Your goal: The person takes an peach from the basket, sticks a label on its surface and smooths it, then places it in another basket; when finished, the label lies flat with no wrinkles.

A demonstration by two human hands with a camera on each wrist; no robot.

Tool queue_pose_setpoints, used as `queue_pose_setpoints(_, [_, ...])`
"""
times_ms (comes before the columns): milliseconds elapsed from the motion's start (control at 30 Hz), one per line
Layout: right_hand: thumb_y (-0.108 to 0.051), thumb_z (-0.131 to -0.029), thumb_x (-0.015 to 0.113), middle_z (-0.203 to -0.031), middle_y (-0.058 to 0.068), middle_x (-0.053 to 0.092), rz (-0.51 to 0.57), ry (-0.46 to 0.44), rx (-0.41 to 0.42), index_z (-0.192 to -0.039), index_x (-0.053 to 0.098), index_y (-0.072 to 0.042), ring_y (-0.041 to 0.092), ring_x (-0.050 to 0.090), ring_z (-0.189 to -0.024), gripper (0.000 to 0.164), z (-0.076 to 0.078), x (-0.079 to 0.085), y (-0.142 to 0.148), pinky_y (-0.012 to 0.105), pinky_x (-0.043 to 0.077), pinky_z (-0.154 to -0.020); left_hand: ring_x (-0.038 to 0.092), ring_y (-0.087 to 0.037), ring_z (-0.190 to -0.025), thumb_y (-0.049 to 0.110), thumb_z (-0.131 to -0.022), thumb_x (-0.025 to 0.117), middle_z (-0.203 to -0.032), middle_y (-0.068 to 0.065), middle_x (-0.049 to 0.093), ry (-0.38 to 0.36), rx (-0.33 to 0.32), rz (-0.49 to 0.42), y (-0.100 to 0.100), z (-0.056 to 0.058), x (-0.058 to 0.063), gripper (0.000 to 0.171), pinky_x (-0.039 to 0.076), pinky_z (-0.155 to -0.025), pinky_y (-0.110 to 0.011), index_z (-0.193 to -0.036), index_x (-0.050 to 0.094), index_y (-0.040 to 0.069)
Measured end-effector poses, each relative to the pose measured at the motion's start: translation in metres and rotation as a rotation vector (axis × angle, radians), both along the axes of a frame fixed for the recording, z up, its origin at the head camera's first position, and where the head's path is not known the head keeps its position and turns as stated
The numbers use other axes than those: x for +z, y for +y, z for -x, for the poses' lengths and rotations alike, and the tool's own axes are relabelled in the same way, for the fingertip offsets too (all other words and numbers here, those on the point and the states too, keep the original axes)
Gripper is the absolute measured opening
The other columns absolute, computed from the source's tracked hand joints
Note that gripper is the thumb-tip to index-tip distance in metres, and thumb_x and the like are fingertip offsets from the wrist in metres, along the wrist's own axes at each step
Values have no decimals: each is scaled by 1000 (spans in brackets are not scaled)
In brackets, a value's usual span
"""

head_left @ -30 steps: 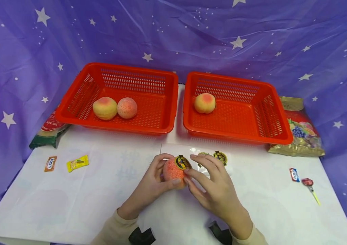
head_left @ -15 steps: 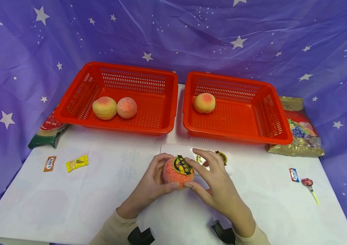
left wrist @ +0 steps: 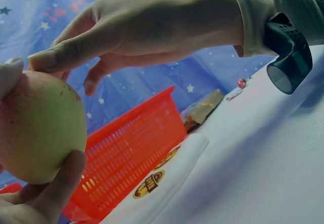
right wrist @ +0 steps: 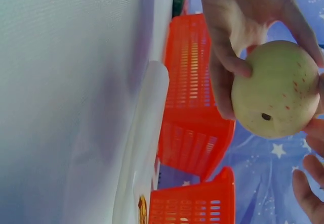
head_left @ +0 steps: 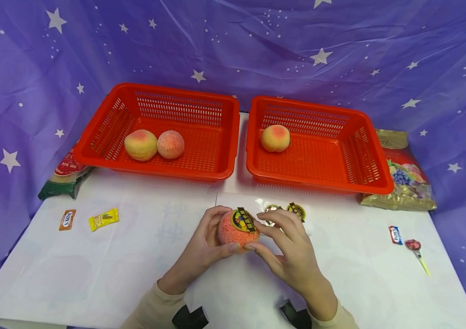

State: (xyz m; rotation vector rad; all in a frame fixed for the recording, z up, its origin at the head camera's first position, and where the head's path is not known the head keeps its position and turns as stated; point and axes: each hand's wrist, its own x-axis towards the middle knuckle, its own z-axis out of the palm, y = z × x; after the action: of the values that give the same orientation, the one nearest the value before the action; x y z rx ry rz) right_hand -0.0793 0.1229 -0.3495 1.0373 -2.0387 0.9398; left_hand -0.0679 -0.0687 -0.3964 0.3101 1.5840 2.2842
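Above the table's front half, my left hand point(head_left: 200, 246) grips a red-speckled toy peach point(head_left: 233, 237) from the left. A round black-and-gold sticker with a banner point(head_left: 242, 220) lies on its upper right side. My right hand point(head_left: 292, 251) holds the peach's right side, its thumb low on the fruit and a forefinger at the sticker's edge. Seen from below, the peach point(right wrist: 276, 90) is pale yellow-green with a small dark hole. Behind the hands lies a white sticker sheet point(head_left: 229, 199) with round stickers point(head_left: 296, 211) on it, partly hidden by the right hand.
At the back, the left red basket point(head_left: 167, 172) has two peaches; the right red basket point(head_left: 319, 183) has one. Snack bags point(head_left: 64, 176) point(head_left: 405, 183) stand by the baskets' outer sides. Wrapped sweets point(head_left: 103, 220) lie at left, a small packet point(head_left: 395, 235) and lollipop point(head_left: 414, 245) at right.
My right fingers have shifted from over the sticker to its right edge, and the right thumb has moved lower on the peach. More of the sticker shows now. My left hand has hardly moved.
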Motion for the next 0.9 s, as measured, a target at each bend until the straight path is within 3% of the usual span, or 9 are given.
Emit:
queue_pose_setpoints(133, [-28, -71, 74, -101, 16, 58, 7, -4, -3, -88, 65, -1, 30, 51, -95, 33, 1, 2, 0, 34, 39, -82, 38, -20, -122, 8, -77, 68, -131, -8, 37, -7, 4, 12, 0, 0, 0, 67, 40, -94, -28, -127, 23, 15])
queue_pose_setpoints(267, [-33, -75, 70, -107, 17, 56, -61, -14, 16, -98, 65, -3, 31, 49, -97, 37, 2, 3, 1, 34, 38, -80, 39, -20, -121, 11, -76, 69, -131, -8, 36, -6, -16, 20, 0, 0, -2, 68, 40, -94, -28, -127, 24, 16])
queue_pose_setpoints(400, [-32, -77, 68, -108, 17, 56, -97, 10, 38, -100, 66, -6, 32, 49, -97, 35, 2, 4, 1, 37, 37, -84, 39, -22, -121, 10, -77, 67, -131, -10, 36, 38, -25, 16, 1, -1, -3, 68, 41, -93, -28, -128, 23, 14])
queue_pose_setpoints(700, [-25, -71, 74, -93, 14, 61, -10, 91, 81, -85, 67, -2, 31, 53, -88, 28, 2, 7, -1, 38, 41, -84, 38, -22, -123, 9, -76, 68, -131, -9, 36, 76, -7, 44, -1, -1, -4, 69, 41, -93, -28, -129, 24, 14])
queue_pose_setpoints(800, [-26, -71, 74, -91, 16, 60, 17, 119, 74, -80, 66, -2, 31, 53, -85, 27, 5, 11, 1, 37, 41, -79, 38, -20, -122, 10, -75, 70, -132, -8, 37, 47, 2, 69, -3, -1, -2, 70, 40, -94, -26, -129, 25, 15])
queue_pose_setpoints(900, [-28, -74, 72, -87, 19, 60, 62, 133, 13, -76, 65, 0, 31, 52, -82, 28, 10, 15, 10, 35, 39, -74, 38, -20, -121, 10, -74, 71, -131, -6, 38, 9, 8, 75, -5, 0, 0, 70, 39, -94, -26, -128, 27, 17])
